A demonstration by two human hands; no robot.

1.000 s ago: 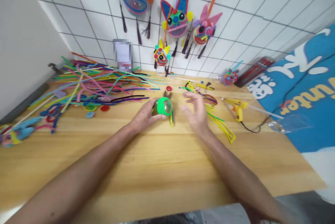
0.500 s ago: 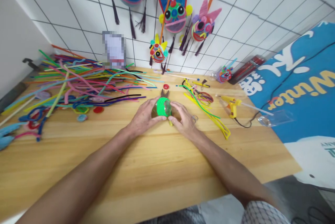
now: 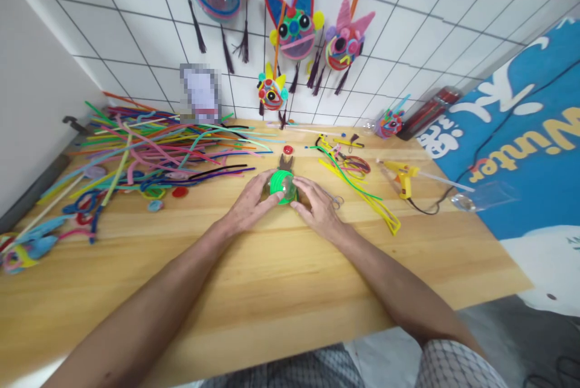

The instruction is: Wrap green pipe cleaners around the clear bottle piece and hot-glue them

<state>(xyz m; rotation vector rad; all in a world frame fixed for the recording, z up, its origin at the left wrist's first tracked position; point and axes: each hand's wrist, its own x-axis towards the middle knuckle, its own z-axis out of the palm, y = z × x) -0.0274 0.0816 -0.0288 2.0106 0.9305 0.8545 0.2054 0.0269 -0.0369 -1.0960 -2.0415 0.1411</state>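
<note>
A clear plastic ball (image 3: 283, 186), part of it wrapped in rows of bright green pipe cleaner, sits between my hands at the middle of the table. My left hand (image 3: 252, 200) grips it from the left, thumb across its front. From the right, my right hand (image 3: 316, 203) has its curled fingertips against the ball's edge, its thumb a little lower. Just behind the ball the dark jaws of pliers (image 3: 286, 162) stick out; their handles are mostly hidden beneath the ball and hands. A red round piece (image 3: 287, 149) lies beyond the jaws.
A heap of coloured pipe cleaners (image 3: 149, 146) covers the back left. To the right lie yellow pipe cleaners (image 3: 380, 213), scissors (image 3: 336, 201) and a yellow glue gun (image 3: 405, 179) with its cord. Decorated masks (image 3: 294, 31) hang on the gridded wall above the wooden table (image 3: 281, 291).
The ball has turned slightly and shifted a little left in my hands. My left thumb has moved up onto its front. The whole view has swung slightly left.
</note>
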